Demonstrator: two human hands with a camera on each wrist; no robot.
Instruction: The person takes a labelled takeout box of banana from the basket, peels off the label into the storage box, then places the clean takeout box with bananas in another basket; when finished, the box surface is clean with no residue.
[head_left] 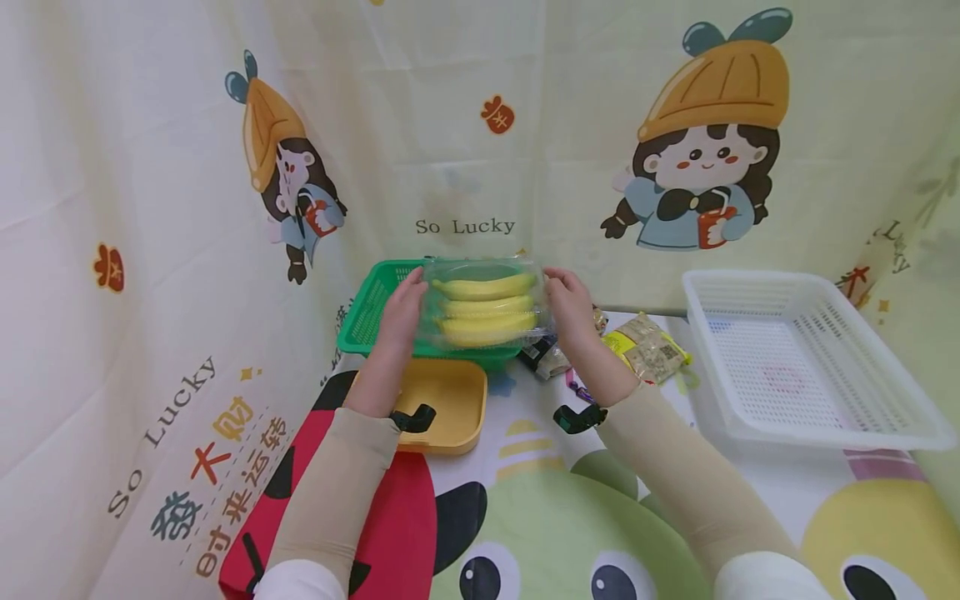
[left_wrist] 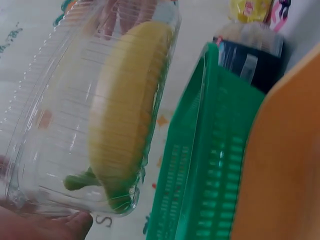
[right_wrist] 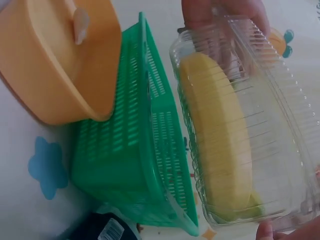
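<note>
Both hands grip a clear plastic clamshell box (head_left: 431, 318) by its two short ends, the left hand (head_left: 402, 306) on one side and the right hand (head_left: 567, 304) on the other. Inside it lie three yellow bananas (head_left: 486, 307), side by side, with greenish tips in the wrist views. The box is held up over a green perforated basket (head_left: 362, 314), tilted so that its top shows in the head view. From the left wrist, the ribbed plastic lid (left_wrist: 55, 95) looks closed, and the other hand's fingers (left_wrist: 131, 14) show through the far end.
A yellow-orange tray (head_left: 442, 408) stands in front of the green basket. Right of the basket lie a dark packet (head_left: 542, 360) and a yellow-and-clear food packet (head_left: 647, 348). A white perforated basket (head_left: 817, 442) sits at the right. A printed curtain (head_left: 450, 167) hangs behind.
</note>
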